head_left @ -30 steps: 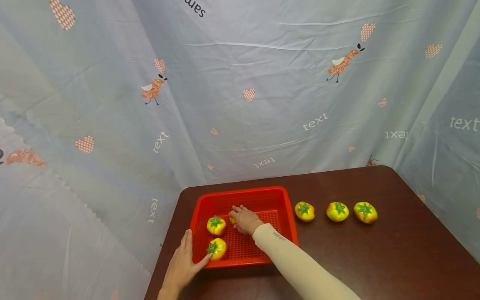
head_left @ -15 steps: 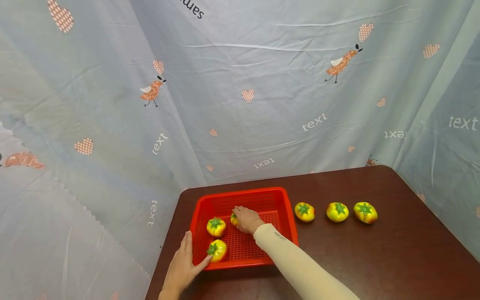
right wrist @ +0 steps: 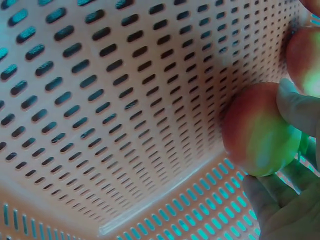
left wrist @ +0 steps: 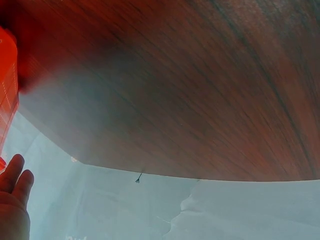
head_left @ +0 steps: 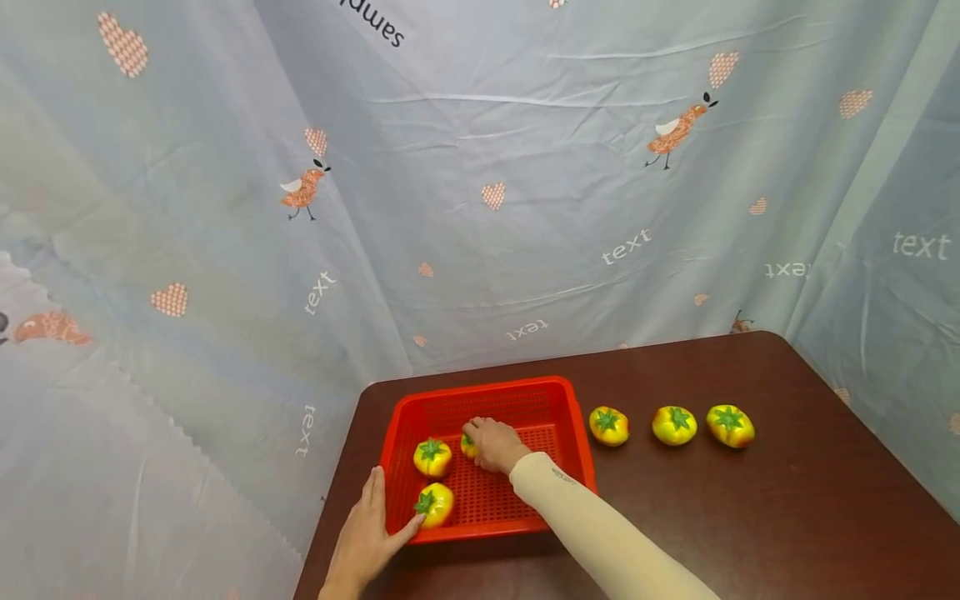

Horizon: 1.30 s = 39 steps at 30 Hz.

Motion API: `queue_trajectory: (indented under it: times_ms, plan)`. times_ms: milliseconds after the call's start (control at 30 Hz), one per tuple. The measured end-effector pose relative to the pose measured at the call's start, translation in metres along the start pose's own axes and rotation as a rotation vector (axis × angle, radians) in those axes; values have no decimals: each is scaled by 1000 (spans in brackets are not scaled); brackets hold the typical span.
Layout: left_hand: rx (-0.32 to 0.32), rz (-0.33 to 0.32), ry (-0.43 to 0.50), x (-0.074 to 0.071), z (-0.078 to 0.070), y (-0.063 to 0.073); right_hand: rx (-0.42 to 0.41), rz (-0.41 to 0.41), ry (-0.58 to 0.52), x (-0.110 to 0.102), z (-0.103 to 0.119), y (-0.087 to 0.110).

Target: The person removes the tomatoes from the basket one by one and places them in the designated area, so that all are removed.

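In the head view, a red slotted plastic basket (head_left: 517,527) sits on the table's left part. My right hand (head_left: 495,444) reaches inside it and grips a yellow-red fruit with a green star-shaped top (head_left: 468,447). The right wrist view shows thumb and fingers around that fruit (right wrist: 260,130), low against the slotted plastic. Two similar fruits lie in the basket's left half, one behind (head_left: 432,457) and one in front (head_left: 435,504). My left hand (head_left: 365,533) rests at the basket's front left corner, fingers straight along the side, thumb at the rim beside the front fruit.
Right of the basket, three more such fruits stand in a row on the dark brown table (head_left: 825,500): a near one (head_left: 609,426), a middle one (head_left: 674,425) and a far-right one (head_left: 730,426). A printed pale blue curtain (head_left: 465,250) hangs behind and beside the table.
My right hand has shifted slightly right inside the basket, and the fruit in its fingers shows a little more. The left hand keeps its place. The head view has tilted slightly.
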State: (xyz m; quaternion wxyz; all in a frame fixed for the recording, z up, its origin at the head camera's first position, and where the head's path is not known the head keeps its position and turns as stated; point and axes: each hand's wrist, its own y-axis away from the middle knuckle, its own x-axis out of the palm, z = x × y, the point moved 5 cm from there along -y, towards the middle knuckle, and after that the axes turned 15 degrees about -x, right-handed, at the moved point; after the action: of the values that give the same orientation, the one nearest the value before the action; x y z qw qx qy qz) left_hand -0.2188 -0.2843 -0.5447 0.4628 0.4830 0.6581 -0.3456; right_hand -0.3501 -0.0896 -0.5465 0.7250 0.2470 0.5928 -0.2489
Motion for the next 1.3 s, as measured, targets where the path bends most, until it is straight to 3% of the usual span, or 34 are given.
queue_trajectory:
  times_ms: [300,867,1100,1300]
  plan:
    - [-42,36,2,5,3,4,-40,-26,36,0,-1,7]
    - [-10,14,8,3,1,2,-121,-62,151,-48,-14,30]
    - [-21,31,1,2,2,2,-141,-63,127,-57,-18,38]
    - [-1,21,2,-1,1,-1,-158,-124,106,-69,-22,48]
